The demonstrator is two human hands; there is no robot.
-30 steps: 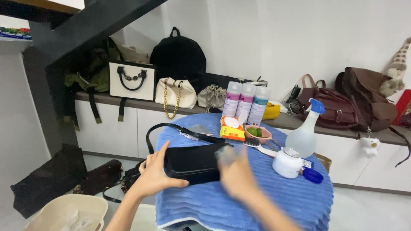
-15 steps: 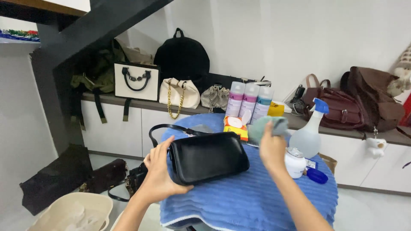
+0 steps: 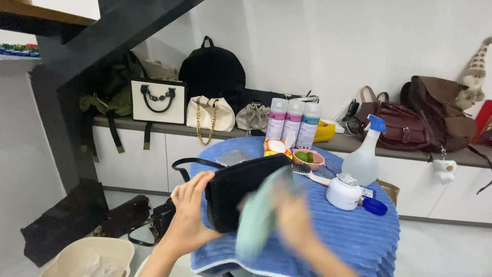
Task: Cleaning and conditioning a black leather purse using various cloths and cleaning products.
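My left hand grips the left end of a black handbag and tilts it up over a round table draped in a blue ribbed towel. The bag's strap loops out behind it. My right hand is blurred with motion. It holds a pale green cloth against the front of the bag.
Three spray cans, a spray bottle, a white jar, a blue lid, a brush and a small bowl sit on the table's far side. Bags and backpacks line the shelf behind. More bags and a beige basin lie on the floor at left.
My right hand has come down from the table's far side with the green cloth onto the bag's front. My left hand has tipped the bag more upright.
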